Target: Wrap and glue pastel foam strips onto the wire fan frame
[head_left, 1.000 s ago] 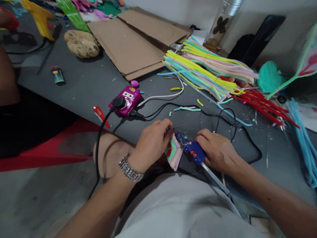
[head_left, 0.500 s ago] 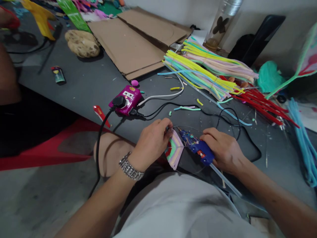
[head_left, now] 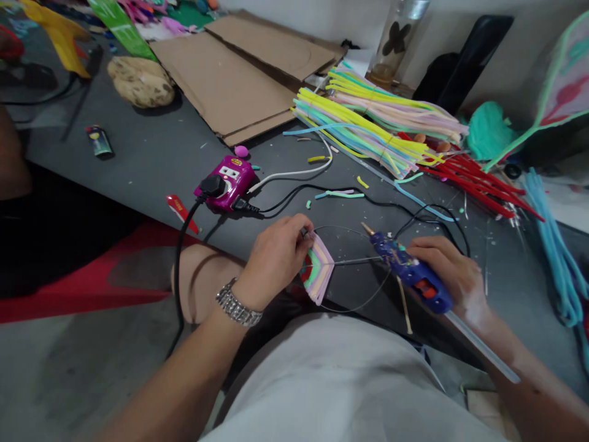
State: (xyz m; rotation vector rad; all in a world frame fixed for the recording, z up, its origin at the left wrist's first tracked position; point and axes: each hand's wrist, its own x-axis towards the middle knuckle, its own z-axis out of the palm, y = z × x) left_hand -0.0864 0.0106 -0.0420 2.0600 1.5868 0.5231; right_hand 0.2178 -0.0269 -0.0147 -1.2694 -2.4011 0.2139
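My left hand (head_left: 275, 256) is closed, pinching the upper corner of a fan-shaped piece of coloured pipe cleaners (head_left: 316, 275) fixed in a thin wire hoop (head_left: 373, 293) at the near edge of the dark table (head_left: 156, 159). My right hand (head_left: 453, 276) grips a blue glue gun (head_left: 409, 273) with a clear glue stick sticking out behind it. The gun's nozzle points up and left, a short way right of the fan piece. Its black cord loops across the table toward a purple power strip (head_left: 226, 182).
Bundles of yellow and pastel pipe cleaners (head_left: 368, 123), red ones (head_left: 478, 181) and blue ones (head_left: 552, 239) lie at the right. Cardboard sheets (head_left: 239, 73) lie at the back beside a glass jar (head_left: 396, 40). A lighter (head_left: 97, 141), a red-handled tool (head_left: 181, 212) and a tan lump (head_left: 140, 83) lie left.
My right hand has drawn the glue gun away to the right, off the fan piece. My left hand has kept its pinch on the piece.
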